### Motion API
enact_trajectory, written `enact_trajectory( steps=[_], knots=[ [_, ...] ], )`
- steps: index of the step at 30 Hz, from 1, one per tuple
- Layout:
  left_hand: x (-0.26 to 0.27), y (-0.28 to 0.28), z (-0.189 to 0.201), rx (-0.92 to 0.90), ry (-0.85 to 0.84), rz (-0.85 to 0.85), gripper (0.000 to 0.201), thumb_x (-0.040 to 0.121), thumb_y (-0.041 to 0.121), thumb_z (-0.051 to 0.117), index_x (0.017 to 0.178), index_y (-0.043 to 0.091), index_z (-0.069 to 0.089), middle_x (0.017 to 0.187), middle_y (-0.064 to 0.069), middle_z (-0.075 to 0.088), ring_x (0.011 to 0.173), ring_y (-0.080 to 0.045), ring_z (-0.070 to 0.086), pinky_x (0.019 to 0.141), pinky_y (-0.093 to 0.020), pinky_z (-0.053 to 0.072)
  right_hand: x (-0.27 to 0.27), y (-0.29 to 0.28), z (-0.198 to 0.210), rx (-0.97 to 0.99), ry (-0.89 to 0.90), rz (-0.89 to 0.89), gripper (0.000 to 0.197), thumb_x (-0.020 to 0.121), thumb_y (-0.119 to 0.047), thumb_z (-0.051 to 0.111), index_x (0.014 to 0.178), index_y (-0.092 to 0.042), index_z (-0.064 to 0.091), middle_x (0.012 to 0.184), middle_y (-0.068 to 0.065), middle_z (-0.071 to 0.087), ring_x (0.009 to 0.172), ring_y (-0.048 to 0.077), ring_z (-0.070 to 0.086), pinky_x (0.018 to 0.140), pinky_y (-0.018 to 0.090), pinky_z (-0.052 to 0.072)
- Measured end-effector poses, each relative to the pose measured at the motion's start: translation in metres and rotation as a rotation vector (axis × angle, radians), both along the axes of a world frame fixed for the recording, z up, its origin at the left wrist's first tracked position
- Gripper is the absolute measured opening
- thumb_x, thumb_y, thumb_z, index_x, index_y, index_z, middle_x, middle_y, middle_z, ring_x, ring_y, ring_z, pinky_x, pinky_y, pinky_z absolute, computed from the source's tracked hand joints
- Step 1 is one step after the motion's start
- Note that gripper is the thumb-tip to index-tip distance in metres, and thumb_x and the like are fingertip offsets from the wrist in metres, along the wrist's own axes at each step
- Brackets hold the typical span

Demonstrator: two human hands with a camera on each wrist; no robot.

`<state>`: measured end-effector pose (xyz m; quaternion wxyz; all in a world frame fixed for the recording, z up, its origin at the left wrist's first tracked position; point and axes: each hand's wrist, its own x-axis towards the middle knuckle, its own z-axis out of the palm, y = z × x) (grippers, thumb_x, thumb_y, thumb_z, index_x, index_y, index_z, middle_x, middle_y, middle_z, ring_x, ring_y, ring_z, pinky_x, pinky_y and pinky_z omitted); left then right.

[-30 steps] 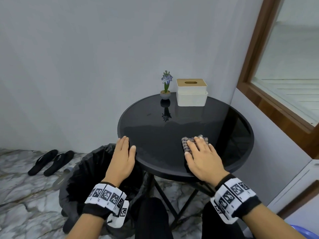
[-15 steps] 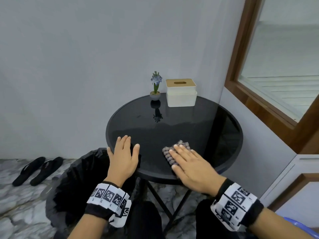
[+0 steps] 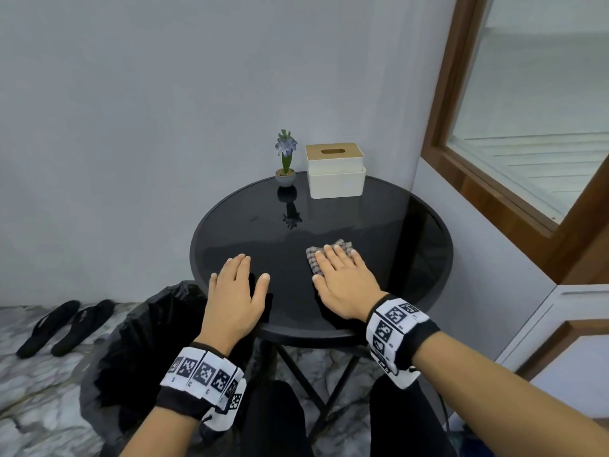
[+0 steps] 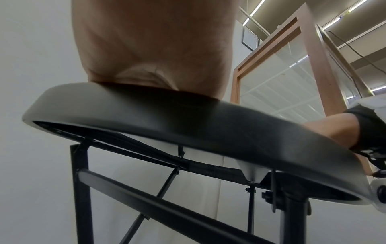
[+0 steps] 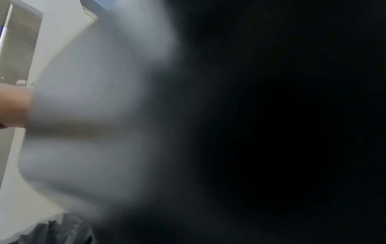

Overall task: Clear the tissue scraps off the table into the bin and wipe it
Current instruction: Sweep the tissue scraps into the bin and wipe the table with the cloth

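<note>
A round black glass table (image 3: 379,222) fills the middle of the head view. My right hand (image 3: 342,278) lies flat with straight fingers on a grey knobbly cloth (image 3: 329,253) near the table's front. My left hand (image 3: 235,291) rests flat and open on the table's front left rim, holding nothing. A bin lined with a black bag (image 3: 141,351) stands on the floor below the left hand. No tissue scraps show on the tabletop. From the left wrist view I see only the palm's heel (image 4: 150,49) on the table's edge (image 4: 188,118). The right wrist view is dark and blurred.
A white tissue box with a wooden lid (image 3: 335,169) and a small potted purple flower (image 3: 285,159) stand at the table's far edge. Black slippers (image 3: 62,326) lie on the marble floor at left. A wood-framed window (image 3: 527,127) is on the right wall.
My right hand with the cloth has slid a little left and then forward across the table. The left hand has stayed on the rim. The head view has shifted right.
</note>
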<state>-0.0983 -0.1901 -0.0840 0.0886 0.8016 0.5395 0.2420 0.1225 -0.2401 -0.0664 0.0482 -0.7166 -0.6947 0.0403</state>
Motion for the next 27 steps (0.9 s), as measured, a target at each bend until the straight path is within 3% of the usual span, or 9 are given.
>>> enact_trajectory(
  steps=[5, 8, 10, 12, 15, 22, 27],
  knots=[
    [0.018, 0.0, 0.003, 0.008, -0.013, -0.061, 0.062, 0.099, 0.047, 0.036, 0.148, 0.009, 0.034, 0.155, -0.004, 0.033, 0.146, -0.02, 0.021, 0.119, -0.047, 0.016, -0.006, -0.023, 0.001, -0.038, 0.038, 0.14, 0.061, 0.1, -0.045, 0.019, 0.155, -0.02, 0.007, 0.163, -0.001, 0.002, 0.15, 0.014, -0.002, 0.121, 0.038, 0.001],
    [0.025, -0.003, 0.004, 0.025, -0.013, -0.089, 0.061, 0.099, 0.046, 0.037, 0.147, 0.009, 0.036, 0.154, -0.004, 0.035, 0.145, -0.02, 0.024, 0.119, -0.047, 0.018, 0.012, -0.042, 0.0, -0.014, 0.01, 0.197, 0.068, 0.094, -0.051, 0.009, 0.155, -0.022, 0.009, 0.163, -0.001, 0.005, 0.15, 0.014, 0.001, 0.121, 0.036, 0.004],
    [0.027, -0.005, 0.002, 0.042, 0.002, -0.101, 0.06, 0.098, 0.046, 0.037, 0.146, 0.009, 0.038, 0.152, -0.004, 0.037, 0.144, -0.02, 0.027, 0.118, -0.047, 0.019, 0.029, -0.048, 0.002, -0.001, -0.01, 0.188, 0.072, 0.09, -0.052, 0.003, 0.155, -0.022, 0.012, 0.163, -0.001, 0.009, 0.15, 0.014, 0.005, 0.121, 0.035, 0.007],
    [0.027, -0.007, 0.001, 0.05, 0.017, -0.103, 0.06, 0.099, 0.046, 0.037, 0.145, 0.008, 0.039, 0.152, -0.004, 0.038, 0.145, -0.02, 0.027, 0.118, -0.047, 0.018, 0.044, -0.046, 0.006, -0.023, -0.019, 0.154, 0.064, 0.096, -0.047, 0.01, 0.155, -0.021, 0.012, 0.163, 0.0, 0.008, 0.15, 0.015, 0.005, 0.121, 0.035, 0.008],
    [0.025, -0.006, 0.002, 0.029, 0.042, -0.086, 0.061, 0.099, 0.047, 0.035, 0.147, 0.01, 0.036, 0.154, -0.003, 0.036, 0.147, -0.019, 0.022, 0.119, -0.045, 0.015, 0.054, -0.029, 0.013, -0.089, -0.049, 0.141, 0.059, 0.102, -0.04, 0.021, 0.155, -0.015, 0.011, 0.163, 0.004, 0.007, 0.15, 0.018, 0.005, 0.121, 0.037, 0.009],
    [0.023, -0.005, -0.001, 0.03, 0.064, -0.07, 0.065, 0.097, 0.053, 0.03, 0.148, 0.013, 0.035, 0.155, 0.0, 0.035, 0.148, -0.018, 0.019, 0.12, -0.045, 0.012, 0.052, 0.032, 0.019, -0.193, 0.002, 0.075, 0.059, 0.102, -0.037, 0.021, 0.154, -0.012, 0.008, 0.163, 0.007, 0.003, 0.15, 0.021, 0.002, 0.121, 0.042, 0.007],
    [0.024, -0.007, -0.002, 0.051, 0.065, -0.068, 0.08, 0.088, 0.063, 0.015, 0.147, 0.013, 0.037, 0.153, 0.0, 0.037, 0.147, -0.017, 0.02, 0.12, -0.044, 0.012, 0.051, 0.043, 0.031, -0.292, 0.002, 0.046, 0.061, 0.102, -0.036, 0.023, 0.153, -0.007, 0.009, 0.162, 0.012, 0.005, 0.15, 0.025, 0.004, 0.121, 0.043, 0.008]
  ],
)
